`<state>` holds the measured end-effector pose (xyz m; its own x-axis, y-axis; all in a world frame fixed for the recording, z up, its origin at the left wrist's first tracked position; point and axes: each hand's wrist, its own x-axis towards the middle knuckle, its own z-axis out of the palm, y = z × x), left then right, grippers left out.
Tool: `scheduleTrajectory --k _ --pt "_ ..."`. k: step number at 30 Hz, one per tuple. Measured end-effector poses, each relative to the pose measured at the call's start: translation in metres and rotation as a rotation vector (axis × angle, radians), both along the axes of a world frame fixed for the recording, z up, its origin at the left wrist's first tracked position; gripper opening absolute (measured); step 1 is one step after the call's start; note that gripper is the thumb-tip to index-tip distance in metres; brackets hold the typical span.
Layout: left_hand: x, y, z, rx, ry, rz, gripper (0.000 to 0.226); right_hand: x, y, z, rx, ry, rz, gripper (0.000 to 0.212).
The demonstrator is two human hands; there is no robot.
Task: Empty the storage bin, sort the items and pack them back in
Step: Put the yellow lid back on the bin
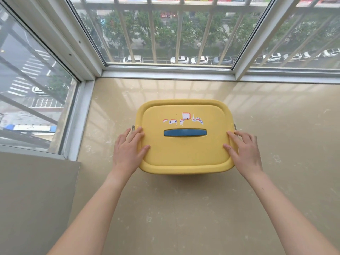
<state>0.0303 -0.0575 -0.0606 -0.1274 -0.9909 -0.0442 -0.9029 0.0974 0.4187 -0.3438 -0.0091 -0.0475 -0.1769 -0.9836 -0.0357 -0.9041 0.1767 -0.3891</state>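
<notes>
Two bare hands rest on the closed lid (184, 153) of a yellow plastic storage bin (184, 172) with rounded corners. The bin stands on a glossy beige window ledge (184, 208), seen from above by the person's head camera. It sits near the middle of the ledge, a little back from the window frame (165, 69), and only a thin strip of its body shows below the lid's near rim.

The left hand (128, 150) lies along the lid's left edge with its fingers stretched forward and nearly straight. Its thumb is spread inward and lies flat on the lid's top. The right hand (242, 150) mirrors it on the right edge: the fingers are extended and slightly fanned over the rim, and the thumb lies on the lid's surface. Neither hand curls round anything, and both lie broad and flat against the plastic.

A dark blue bar handle (184, 132) lies flat in a recess at the centre of the lid, between the two hands and apart from both. Just beyond it, torn scraps of a white sticker with red and blue print (184, 119) cling to the lid. A small grey latch (133, 128) pokes out at the bin's left side, just beyond the left fingertips. A second grey latch (235, 126) shows on the right side. Whether either latch is fastened cannot be told.

Beyond the glass, pale metal bars (150, 34) cross the view of green trees (139, 28), and a row of parked cars (179, 60) lines the street far below.
</notes>
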Motion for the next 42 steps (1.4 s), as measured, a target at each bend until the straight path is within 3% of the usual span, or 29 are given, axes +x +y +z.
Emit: scheduleTrajectory --k 5,11,15,26,31,36,42 --pt "0.0 0.002 -0.006 0.046 0.099 0.052 0.052 -0.005 0.001 -0.007 0.006 -0.092 -0.047 0.05" --pt "-0.005 0.008 -0.002 0.155 0.237 0.218 0.045 -0.004 -0.001 -0.006 0.105 -0.205 -0.118 0.051" --pt "-0.007 0.008 0.002 0.207 0.304 0.27 0.046 -0.004 -0.006 0.003 0.104 -0.146 -0.058 0.051" --pt "-0.007 -0.001 0.009 0.185 0.136 0.207 0.05 -0.006 -0.03 0.024 0.182 0.107 0.135 0.055" --pt "-0.008 0.0 0.012 0.218 0.154 0.238 0.049 0.008 -0.043 0.028 0.216 0.059 0.288 0.057" --pt "-0.006 0.002 0.011 0.252 0.237 0.269 0.048 0.006 -0.029 0.022 0.178 -0.084 -0.077 0.079" --pt "-0.004 -0.006 0.011 0.147 0.046 0.106 0.055 0.006 -0.016 0.008 0.147 -0.321 -0.282 0.08"
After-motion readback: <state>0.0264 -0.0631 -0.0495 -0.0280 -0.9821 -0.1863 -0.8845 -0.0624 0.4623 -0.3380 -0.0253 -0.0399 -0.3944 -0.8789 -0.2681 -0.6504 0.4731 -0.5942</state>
